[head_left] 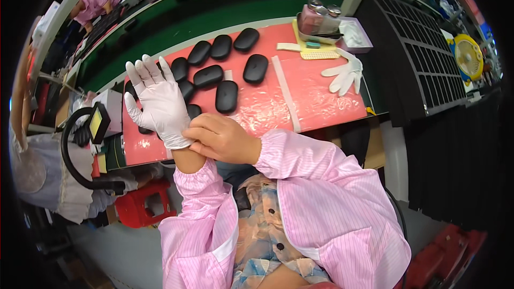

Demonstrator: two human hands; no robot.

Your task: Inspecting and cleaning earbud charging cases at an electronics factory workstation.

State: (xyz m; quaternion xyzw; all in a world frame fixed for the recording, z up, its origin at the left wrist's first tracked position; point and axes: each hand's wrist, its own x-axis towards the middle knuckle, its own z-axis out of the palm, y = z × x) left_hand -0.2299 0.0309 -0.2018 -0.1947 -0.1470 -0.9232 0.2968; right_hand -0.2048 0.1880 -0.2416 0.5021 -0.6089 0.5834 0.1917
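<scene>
My left hand [159, 106] wears a white glove [175, 140], palm turned up and fingers spread, holding nothing. At the wrist, my bare right hand [227, 138] pinches the cuff of that glove between thumb and fingers. Several smooth black rounded cases [227, 96] lie on the pink table mat [316, 107] beyond and beside my left hand, some partly hidden behind it. A second white glove [345, 76] rests flat on the mat at the right.
At the back right, a tray holds bottles with metal caps [321, 16], beside a white box [354, 33]. Behind the table runs a green conveyor belt [230, 2]. A black rack [423, 48] and yellow fan [467, 59] stand right; a bent-arm lamp [67, 150] and red stool [144, 203] left.
</scene>
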